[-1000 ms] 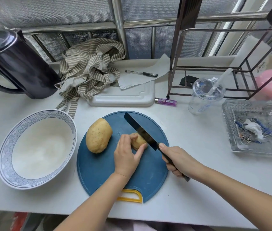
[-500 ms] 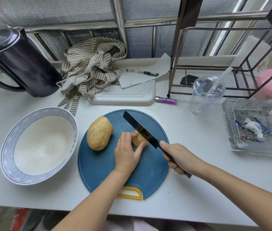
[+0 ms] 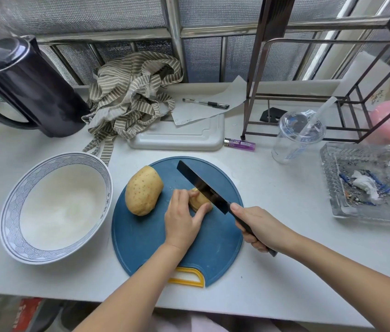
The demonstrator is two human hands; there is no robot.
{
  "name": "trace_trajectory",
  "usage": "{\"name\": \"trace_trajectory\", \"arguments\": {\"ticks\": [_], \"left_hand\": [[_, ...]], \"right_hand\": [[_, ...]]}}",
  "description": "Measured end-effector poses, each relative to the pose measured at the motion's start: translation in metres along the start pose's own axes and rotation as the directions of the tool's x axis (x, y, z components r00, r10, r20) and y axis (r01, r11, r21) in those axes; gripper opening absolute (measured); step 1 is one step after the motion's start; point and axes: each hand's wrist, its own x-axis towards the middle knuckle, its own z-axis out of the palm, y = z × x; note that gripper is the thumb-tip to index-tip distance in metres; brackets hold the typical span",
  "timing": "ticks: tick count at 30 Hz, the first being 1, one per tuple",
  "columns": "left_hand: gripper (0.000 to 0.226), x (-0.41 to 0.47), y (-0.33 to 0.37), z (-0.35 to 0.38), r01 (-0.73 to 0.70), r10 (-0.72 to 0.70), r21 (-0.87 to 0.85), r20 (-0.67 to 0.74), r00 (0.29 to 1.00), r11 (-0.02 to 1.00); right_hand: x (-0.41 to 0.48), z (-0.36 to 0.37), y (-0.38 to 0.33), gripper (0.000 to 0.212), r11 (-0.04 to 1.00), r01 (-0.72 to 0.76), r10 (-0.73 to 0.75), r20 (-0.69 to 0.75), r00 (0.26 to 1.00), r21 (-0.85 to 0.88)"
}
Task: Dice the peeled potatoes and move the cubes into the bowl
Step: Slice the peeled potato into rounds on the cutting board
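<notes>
Now, knife [image 3: 203,186] on small potato [image 3: 198,201] — atop the blue board [image 3: 141,236].

Left grip [image 3: 183,220], right grip [image 3: 259,227] bare; forearms [image 3: 131,293] bare.

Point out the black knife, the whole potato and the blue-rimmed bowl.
Black-bladed knife [image 3: 202,186], head view, middle of the blade.
Whole speckled tan potato [image 3: 143,190], head view, centre of its top.
White bowl with blue wave-patterned rim [image 3: 9,207], head view, left rim.

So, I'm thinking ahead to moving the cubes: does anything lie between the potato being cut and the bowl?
Yes: the whole potato lies on the cutting board, between the potato being cut and the bowl. The left hand is on that side too.
</notes>
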Motion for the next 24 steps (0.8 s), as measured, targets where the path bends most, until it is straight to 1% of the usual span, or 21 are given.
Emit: {"name": "trace_trajectory", "arguments": {"ticks": [3,7,17,20,24], "left_hand": [[0.036,0.000,0.000,0.000,-0.014,0.014,-0.006,-0.002,1.000,1.000],[0.044,0.000,0.000,-0.001,-0.031,0.031,-0.015,-0.004,1.000,0.999],[0.040,0.001,-0.005,0.002,-0.026,0.025,-0.094,-0.014,1.000,0.995],[0.040,0.002,-0.006,0.002,-0.025,0.024,-0.096,-0.007,1.000,0.995],[0.040,0.003,-0.007,0.000,-0.006,0.007,-0.153,0.012,1.000,0.988]], "right_hand": [[0.000,0.003,0.001,0.053,1.000,-0.004,0.005,0.004,1.000,-0.013],[-0.001,0.006,-0.002,0.053,0.999,-0.023,0.023,0.002,1.000,-0.034],[0.000,0.004,-0.013,0.051,0.994,-0.081,0.083,0.036,0.996,-0.075],[0.003,0.006,-0.014,0.052,0.994,-0.079,0.083,0.041,0.996,-0.080],[0.005,0.004,-0.016,0.053,0.995,-0.074,0.078,0.055,0.995,-0.070]]}}
